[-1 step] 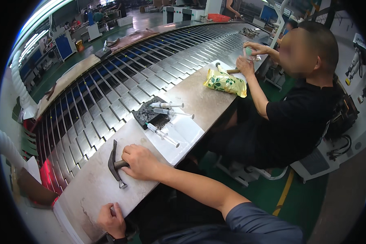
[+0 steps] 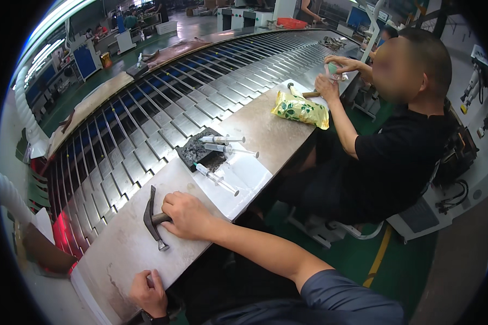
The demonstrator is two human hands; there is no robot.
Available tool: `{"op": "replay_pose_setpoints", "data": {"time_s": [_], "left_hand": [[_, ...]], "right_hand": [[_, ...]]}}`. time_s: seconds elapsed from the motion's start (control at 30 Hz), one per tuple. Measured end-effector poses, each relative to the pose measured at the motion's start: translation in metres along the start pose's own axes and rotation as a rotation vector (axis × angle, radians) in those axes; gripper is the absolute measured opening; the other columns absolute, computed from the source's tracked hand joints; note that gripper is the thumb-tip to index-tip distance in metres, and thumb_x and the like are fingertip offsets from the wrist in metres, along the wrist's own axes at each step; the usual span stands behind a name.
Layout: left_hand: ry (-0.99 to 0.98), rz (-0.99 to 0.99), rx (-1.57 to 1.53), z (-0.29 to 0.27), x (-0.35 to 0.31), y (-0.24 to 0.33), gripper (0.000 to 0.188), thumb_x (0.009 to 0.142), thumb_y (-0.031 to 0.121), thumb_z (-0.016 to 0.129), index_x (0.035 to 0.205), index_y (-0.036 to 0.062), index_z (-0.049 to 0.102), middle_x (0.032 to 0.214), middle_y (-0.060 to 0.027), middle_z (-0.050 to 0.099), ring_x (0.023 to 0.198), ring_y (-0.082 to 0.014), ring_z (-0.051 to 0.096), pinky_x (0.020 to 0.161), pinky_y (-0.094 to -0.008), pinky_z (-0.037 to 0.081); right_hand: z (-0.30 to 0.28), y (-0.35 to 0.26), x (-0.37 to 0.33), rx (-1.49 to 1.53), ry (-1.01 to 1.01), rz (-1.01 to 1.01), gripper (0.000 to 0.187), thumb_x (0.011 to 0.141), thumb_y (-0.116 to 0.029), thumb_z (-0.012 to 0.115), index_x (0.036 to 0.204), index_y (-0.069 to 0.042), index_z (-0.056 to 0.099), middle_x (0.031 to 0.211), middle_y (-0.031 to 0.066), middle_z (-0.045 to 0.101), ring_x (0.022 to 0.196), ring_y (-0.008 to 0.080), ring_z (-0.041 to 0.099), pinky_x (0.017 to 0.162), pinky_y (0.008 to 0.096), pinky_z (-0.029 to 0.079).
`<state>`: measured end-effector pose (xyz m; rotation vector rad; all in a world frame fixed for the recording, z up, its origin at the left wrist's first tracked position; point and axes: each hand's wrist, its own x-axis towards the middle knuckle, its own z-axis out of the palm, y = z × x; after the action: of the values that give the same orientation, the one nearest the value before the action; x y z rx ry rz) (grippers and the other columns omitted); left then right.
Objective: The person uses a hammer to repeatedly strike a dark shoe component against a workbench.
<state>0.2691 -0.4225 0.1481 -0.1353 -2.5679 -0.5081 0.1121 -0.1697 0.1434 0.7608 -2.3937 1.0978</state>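
Observation:
My right hand (image 2: 187,216) is closed around the wooden handle of a hammer (image 2: 153,219), whose dark curved metal head lies on the worktop (image 2: 116,254). My left hand (image 2: 149,294) rests at the near edge of the worktop, fingers curled; whatever may be inside them is hidden. Beyond my right hand, several syringes (image 2: 218,179) lean on a dark, grimy block-like tray (image 2: 198,149), over a white sheet (image 2: 246,176).
A slatted metal conveyor (image 2: 146,143) curves along the worktop's far side. At the right a co-worker (image 2: 390,146) in black handles a small greenish-white object (image 2: 332,69). Near them lie a yellow leaf-patterned packet (image 2: 301,111) and another hammer (image 2: 309,95). A white hose (image 2: 30,119) hangs at left.

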Motion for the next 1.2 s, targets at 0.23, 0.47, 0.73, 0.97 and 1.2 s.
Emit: {"op": "replay_pose_setpoints", "data": {"time_s": [0.23, 0.47, 0.73, 0.97, 1.2], "left_hand": [[0.021, 0.022, -0.005, -0.003, 0.002, 0.004, 0.012, 0.095, 0.01, 0.083, 0.093, 0.0056, 0.072, 0.067, -0.011, 0.056, 0.056, -0.0298, 0.055, 0.056, -0.0463, 0.041], [0.019, 0.005, -0.01, -0.004, 0.001, 0.005, 0.013, 0.094, 0.009, 0.083, 0.092, 0.0054, 0.071, 0.068, -0.0112, 0.056, 0.056, -0.0304, 0.055, 0.056, -0.0464, 0.04], [0.022, 0.026, 0.0, -0.003, 0.003, 0.008, 0.013, 0.094, 0.009, 0.083, 0.093, 0.0051, 0.071, 0.069, -0.0109, 0.058, 0.056, -0.0293, 0.055, 0.056, -0.0458, 0.041], [0.014, -0.002, -0.004, -0.007, 0.005, 0.012, 0.013, 0.094, 0.01, 0.083, 0.093, 0.0052, 0.071, 0.068, -0.011, 0.057, 0.056, -0.0295, 0.055, 0.056, -0.046, 0.041], [0.004, 0.006, 0.012, -0.007, 0.001, 0.01, 0.013, 0.094, 0.01, 0.083, 0.093, 0.0051, 0.071, 0.068, -0.0111, 0.057, 0.056, -0.0296, 0.055, 0.056, -0.0462, 0.041]], "right_hand": [[-0.002, 0.0, 0.0, 0.013, -0.008, -0.005, 0.031, 0.084, -0.026, 0.09, 0.095, -0.002, 0.073, 0.107, 0.0167, 0.068, 0.105, 0.0368, 0.067, 0.092, 0.0481, 0.055], [-0.002, -0.001, 0.001, 0.022, -0.001, -0.005, 0.031, 0.084, -0.026, 0.09, 0.095, -0.003, 0.073, 0.108, 0.0165, 0.068, 0.106, 0.0366, 0.067, 0.093, 0.048, 0.055], [-0.003, 0.001, 0.001, 0.022, -0.024, 0.01, 0.031, 0.084, -0.026, 0.09, 0.096, -0.003, 0.073, 0.107, 0.0163, 0.068, 0.106, 0.0365, 0.067, 0.094, 0.0481, 0.055], [-0.004, 0.001, 0.004, 0.017, 0.009, -0.008, 0.031, 0.084, -0.027, 0.09, 0.095, -0.003, 0.073, 0.107, 0.0166, 0.068, 0.105, 0.0364, 0.067, 0.092, 0.0482, 0.055], [-0.003, 0.001, 0.001, 0.023, -0.023, -0.003, 0.032, 0.084, -0.027, 0.09, 0.095, -0.003, 0.073, 0.107, 0.0162, 0.068, 0.105, 0.0361, 0.067, 0.092, 0.0477, 0.056]]}}
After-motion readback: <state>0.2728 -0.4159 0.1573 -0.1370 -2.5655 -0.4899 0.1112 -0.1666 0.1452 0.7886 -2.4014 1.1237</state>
